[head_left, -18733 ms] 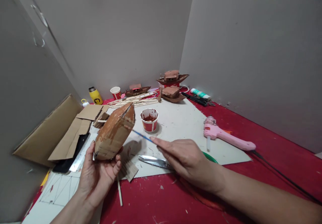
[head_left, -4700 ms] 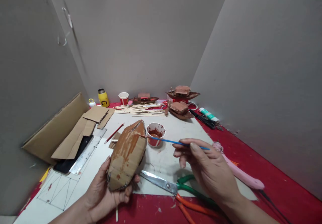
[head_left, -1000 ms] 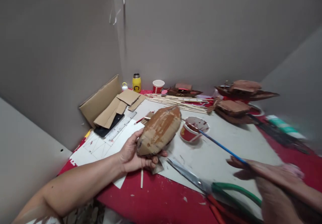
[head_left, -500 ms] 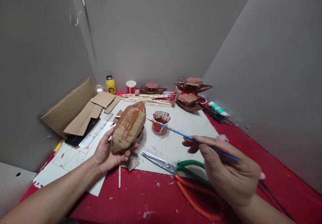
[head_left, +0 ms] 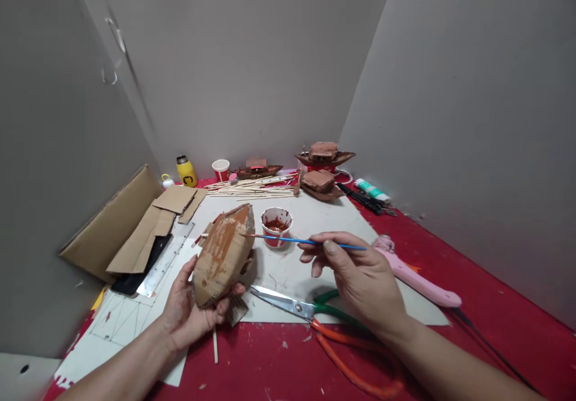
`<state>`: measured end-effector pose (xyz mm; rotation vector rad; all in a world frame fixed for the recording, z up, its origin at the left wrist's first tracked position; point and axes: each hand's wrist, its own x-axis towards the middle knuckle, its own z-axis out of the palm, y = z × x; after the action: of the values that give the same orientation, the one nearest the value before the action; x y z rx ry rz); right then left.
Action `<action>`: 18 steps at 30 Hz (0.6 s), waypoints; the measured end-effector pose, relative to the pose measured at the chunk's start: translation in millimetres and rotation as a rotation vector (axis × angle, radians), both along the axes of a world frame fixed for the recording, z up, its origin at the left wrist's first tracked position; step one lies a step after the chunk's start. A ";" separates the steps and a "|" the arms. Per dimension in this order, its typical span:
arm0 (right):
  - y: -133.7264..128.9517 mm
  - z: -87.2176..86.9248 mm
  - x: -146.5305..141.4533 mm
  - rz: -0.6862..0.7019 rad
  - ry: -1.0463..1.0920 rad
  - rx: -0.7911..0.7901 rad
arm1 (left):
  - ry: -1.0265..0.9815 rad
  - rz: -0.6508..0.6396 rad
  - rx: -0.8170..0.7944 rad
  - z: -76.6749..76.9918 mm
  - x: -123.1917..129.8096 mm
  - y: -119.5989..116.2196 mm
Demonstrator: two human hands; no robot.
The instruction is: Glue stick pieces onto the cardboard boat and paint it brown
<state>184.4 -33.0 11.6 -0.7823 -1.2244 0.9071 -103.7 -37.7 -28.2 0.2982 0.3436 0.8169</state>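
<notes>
Tilted in my left hand (head_left: 198,314) is a cardboard model boat (head_left: 225,254), its underside facing me and partly coated in brown paint. My thumb and fingers close around its near end. Between the thumb and fingers of my right hand (head_left: 355,275) is a thin blue paintbrush (head_left: 288,240), held almost level. Its tip meets the boat's right side near the upper half, over bare cardboard. Just behind the brush stands a paper cup (head_left: 276,218) with brown paint inside and on its walls. Scissors (head_left: 297,308) with green and orange handles lie under my right hand.
Thin wooden sticks (head_left: 252,186) lie at the back beside brown model boats (head_left: 321,183). Cardboard pieces (head_left: 144,233), a steel ruler (head_left: 164,263) and a dark phone (head_left: 121,284) are on the left. A pink corded tool (head_left: 418,278) rests at right. A yellow bottle (head_left: 186,171) stands behind.
My right hand has moved left, bringing the brush tip from beside the cup onto the boat. The view has shifted right, and the pink tool now shows fully.
</notes>
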 end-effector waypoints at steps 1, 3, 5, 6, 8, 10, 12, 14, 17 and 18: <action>0.3 1.1 -0.8 0.005 -0.019 -0.007 | -0.011 -0.018 0.000 0.0 0.4 -0.6; -0.5 3.4 -2.4 0.052 -0.066 -0.033 | -0.021 -0.030 -0.002 1.2 1.6 -1.9; -2.9 5.0 -3.6 0.131 -0.107 -0.077 | -0.022 -0.033 -0.013 3.7 3.2 -3.1; -4.3 5.5 -3.8 0.164 -0.122 -0.096 | -0.019 -0.031 -0.021 4.9 4.0 -3.5; -6.7 5.9 -2.8 0.169 -0.127 -0.105 | -0.020 -0.020 -0.033 6.6 5.1 -4.1; -7.2 6.1 0.0 0.086 -0.106 -0.067 | -0.022 -0.020 -0.045 6.6 5.4 -4.0; -5.5 6.4 3.5 -0.025 -0.083 -0.012 | -0.016 -0.029 -0.054 5.7 5.3 -3.6; -3.0 6.8 6.0 -0.090 -0.090 0.020 | -0.009 -0.028 -0.059 5.2 5.6 -3.2; -1.8 6.7 6.0 -0.111 -0.153 0.032 | -0.004 -0.021 -0.062 5.5 6.4 -3.1; -2.5 6.4 5.2 -0.105 -0.178 0.031 | -0.002 -0.017 -0.063 5.5 6.4 -3.1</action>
<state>189.6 -35.5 18.0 -0.9091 -1.3356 0.7433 -97.2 -40.8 -22.7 0.2407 0.3636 0.7880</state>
